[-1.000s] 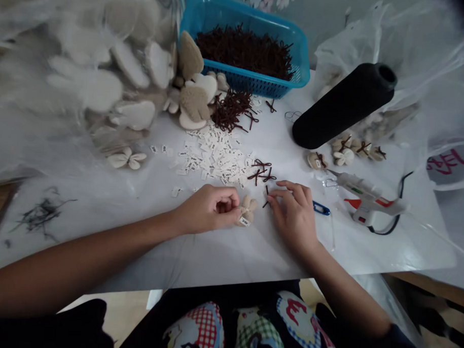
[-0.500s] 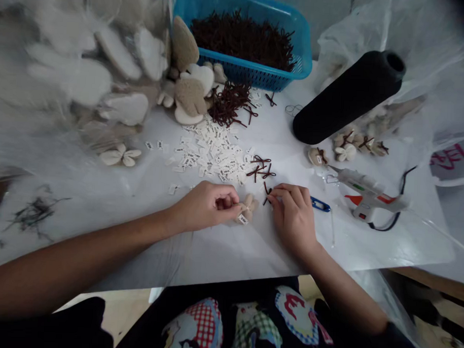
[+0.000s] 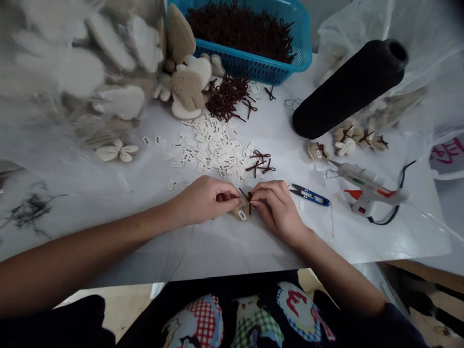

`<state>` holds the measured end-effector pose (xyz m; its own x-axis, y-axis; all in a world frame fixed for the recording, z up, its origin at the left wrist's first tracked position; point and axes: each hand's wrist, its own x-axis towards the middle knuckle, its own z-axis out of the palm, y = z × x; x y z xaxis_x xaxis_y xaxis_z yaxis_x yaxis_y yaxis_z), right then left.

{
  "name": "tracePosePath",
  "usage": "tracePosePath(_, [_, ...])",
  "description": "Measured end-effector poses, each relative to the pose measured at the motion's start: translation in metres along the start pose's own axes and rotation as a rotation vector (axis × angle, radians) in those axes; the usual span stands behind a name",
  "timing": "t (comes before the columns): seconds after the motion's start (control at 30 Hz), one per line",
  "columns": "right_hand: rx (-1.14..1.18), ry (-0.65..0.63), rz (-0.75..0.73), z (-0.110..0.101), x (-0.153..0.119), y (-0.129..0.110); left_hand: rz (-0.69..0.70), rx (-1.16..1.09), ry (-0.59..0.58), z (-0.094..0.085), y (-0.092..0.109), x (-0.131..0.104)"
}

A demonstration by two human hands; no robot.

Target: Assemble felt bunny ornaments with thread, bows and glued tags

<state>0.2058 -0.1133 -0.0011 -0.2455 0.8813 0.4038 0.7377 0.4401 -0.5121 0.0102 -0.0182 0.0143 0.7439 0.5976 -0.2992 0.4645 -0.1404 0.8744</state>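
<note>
My left hand (image 3: 212,199) is closed, its thumb and fingertips pinching the left edge of a small beige fabric flower (image 3: 238,215) on the table. A white printed label (image 3: 242,214) shows on the flower's near side. In the fingertips of my right hand (image 3: 277,206) is a dark brown bow (image 3: 249,197), laid against the flower's top. Both hands meet at the flower and partly cover it. Just beyond them lie several loose brown bows (image 3: 260,162) and a heap of white labels (image 3: 213,148). Blue-handled thread snips (image 3: 311,195) lie beside my right hand.
A glue gun (image 3: 368,186) and a black thread cone (image 3: 349,89) lie to the right, near finished flowers with bows (image 3: 364,138). At the back stands a blue basket (image 3: 243,62) of brown bows. A clear bag (image 3: 68,77) of fabric pieces fills the left.
My right hand has moved left, bringing the brown bow from beside the flower onto it. The thread snips are now more uncovered. My left hand keeps its pinch on the flower.
</note>
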Motion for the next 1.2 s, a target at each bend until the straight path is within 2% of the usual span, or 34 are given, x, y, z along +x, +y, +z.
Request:
tracePosePath(0.23, [-0.003, -0.053, -0.014, -0.005, 0.001, -0.001, 0.063, 0.043, 0.035, 0.001, 0.001, 0.000])
tracePosePath(0.57, [-0.021, -0.118, -0.061, -0.008, -0.001, 0.005, 0.074, 0.079, 0.048, 0.004, -0.005, 0.002])
tracePosePath(0.73, [0.004, -0.131, 0.004, -0.009, 0.000, 0.006, 0.099, 0.092, 0.058, 0.004, -0.006, 0.004])
tracePosePath(0.93, [0.103, 0.041, 0.050, -0.011, -0.006, 0.010, 0.096, 0.096, 0.059, 0.004, -0.004, 0.004])
tracePosePath(1.1, [0.123, 0.039, 0.053, -0.009, -0.009, 0.007, 0.069, 0.057, 0.060, 0.004, -0.001, 0.002])
tracePosePath(1.2, [0.134, 0.096, 0.119, -0.011, -0.008, 0.005, 0.018, 0.044, 0.065, 0.004, 0.002, 0.001])
